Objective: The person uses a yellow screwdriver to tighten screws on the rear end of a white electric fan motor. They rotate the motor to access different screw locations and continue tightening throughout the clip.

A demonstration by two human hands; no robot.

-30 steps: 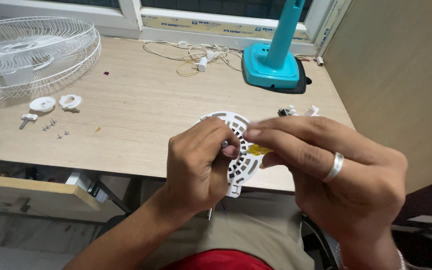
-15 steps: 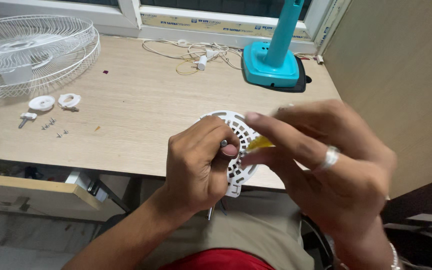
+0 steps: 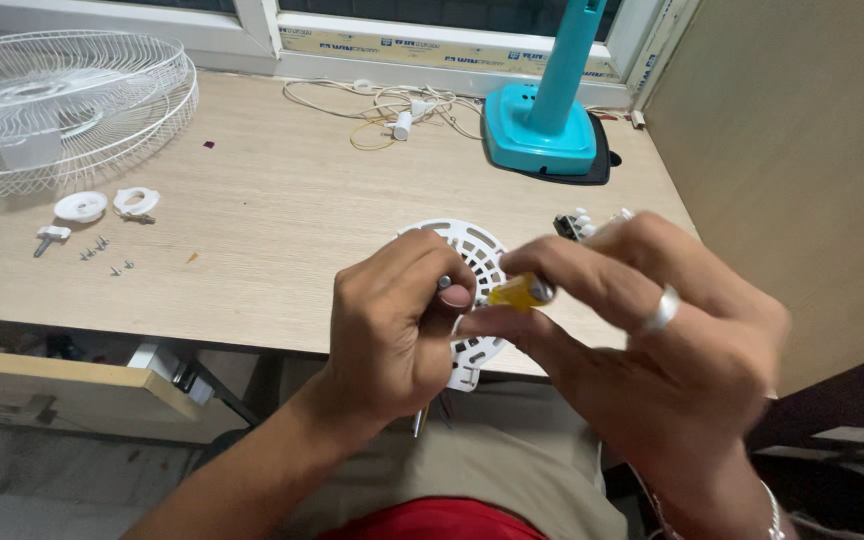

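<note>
The right hand (image 3: pixel 652 350) has shifted lower, fingers still pinching a small yellow piece (image 3: pixel 518 292). The left hand (image 3: pixel 392 330) stays clenched around the white slotted disc (image 3: pixel 472 250) above the tabletop (image 3: pixel 272 230).

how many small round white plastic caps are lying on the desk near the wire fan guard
2. A solid round cap lies just below the fan guard on the left of the desk, and a ring-shaped cap lies right beside it. The hands may hide others.
</note>
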